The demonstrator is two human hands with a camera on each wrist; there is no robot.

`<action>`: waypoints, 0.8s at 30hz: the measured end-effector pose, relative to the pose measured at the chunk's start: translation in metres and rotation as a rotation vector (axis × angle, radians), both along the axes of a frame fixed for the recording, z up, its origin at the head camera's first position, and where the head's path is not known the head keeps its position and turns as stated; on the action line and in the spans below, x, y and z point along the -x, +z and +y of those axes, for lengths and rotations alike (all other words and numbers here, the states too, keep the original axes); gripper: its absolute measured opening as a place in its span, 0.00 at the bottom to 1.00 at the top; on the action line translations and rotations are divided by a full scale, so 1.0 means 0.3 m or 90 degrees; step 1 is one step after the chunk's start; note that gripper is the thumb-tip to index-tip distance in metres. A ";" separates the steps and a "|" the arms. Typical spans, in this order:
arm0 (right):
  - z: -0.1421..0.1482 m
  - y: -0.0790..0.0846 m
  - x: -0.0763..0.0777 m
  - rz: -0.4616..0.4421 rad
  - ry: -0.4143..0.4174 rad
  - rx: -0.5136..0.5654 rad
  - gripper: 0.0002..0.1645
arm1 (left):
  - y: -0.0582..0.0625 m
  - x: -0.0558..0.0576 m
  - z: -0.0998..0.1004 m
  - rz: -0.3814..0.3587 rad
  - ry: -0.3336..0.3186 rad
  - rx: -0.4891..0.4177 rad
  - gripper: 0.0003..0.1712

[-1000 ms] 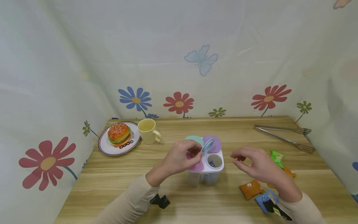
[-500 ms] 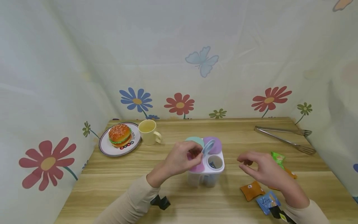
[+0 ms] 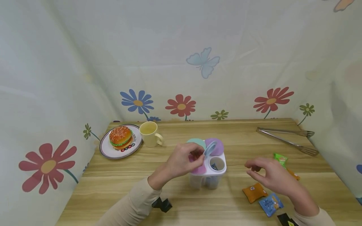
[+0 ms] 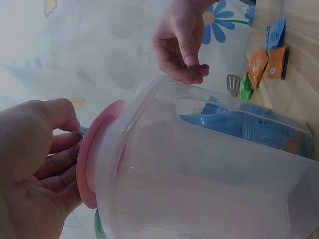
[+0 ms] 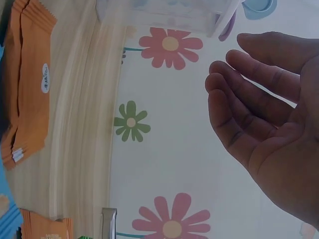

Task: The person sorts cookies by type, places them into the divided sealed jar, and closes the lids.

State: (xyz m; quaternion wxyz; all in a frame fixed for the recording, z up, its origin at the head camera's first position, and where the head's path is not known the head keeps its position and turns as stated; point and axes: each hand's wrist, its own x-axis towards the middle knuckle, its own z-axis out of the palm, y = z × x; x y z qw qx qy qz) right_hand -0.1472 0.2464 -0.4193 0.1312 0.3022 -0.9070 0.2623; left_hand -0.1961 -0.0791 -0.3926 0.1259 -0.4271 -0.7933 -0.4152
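A clear box (image 4: 164,174) with a white top holds round openings under pink, green and purple lids (image 3: 217,146). My left hand (image 3: 182,160) pinches the raised light blue lid (image 3: 210,148) above the near right opening, its other fingers by the pink lid (image 4: 102,149). Through the clear wall, a blue packet (image 4: 264,130) shows inside. Right of the box, my right hand (image 3: 272,175) hovers with loosely bent fingers and nothing in them. Close below it lie an orange packet (image 3: 254,192) and a blue snack packet (image 3: 271,204).
A green packet (image 3: 280,158) and another orange packet (image 3: 294,174) lie behind the right hand. Metal tongs (image 3: 309,151) rest at the back right. At the back left are a yellow mug (image 3: 149,138) and a plate (image 3: 106,149) bearing a burger (image 3: 120,136).
My right hand has drawn away from the box, to the right and nearer to me, uncovering more of the blue packet on the table. The left hand keeps holding the blue lid up.
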 end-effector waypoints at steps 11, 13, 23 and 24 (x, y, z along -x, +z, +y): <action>0.026 -0.031 -0.013 0.001 -0.012 0.005 0.15 | -0.005 0.002 -0.002 -0.009 0.000 0.001 0.07; 0.032 -0.037 -0.017 -0.004 -0.016 0.002 0.15 | -0.008 0.003 -0.001 -0.009 -0.001 -0.001 0.07; 0.053 -0.052 -0.040 -0.041 -0.036 -0.020 0.14 | -0.007 0.003 0.000 -0.009 -0.001 -0.003 0.07; 0.055 -0.052 -0.041 -0.049 -0.039 -0.021 0.13 | -0.006 0.003 -0.001 -0.010 0.000 -0.002 0.06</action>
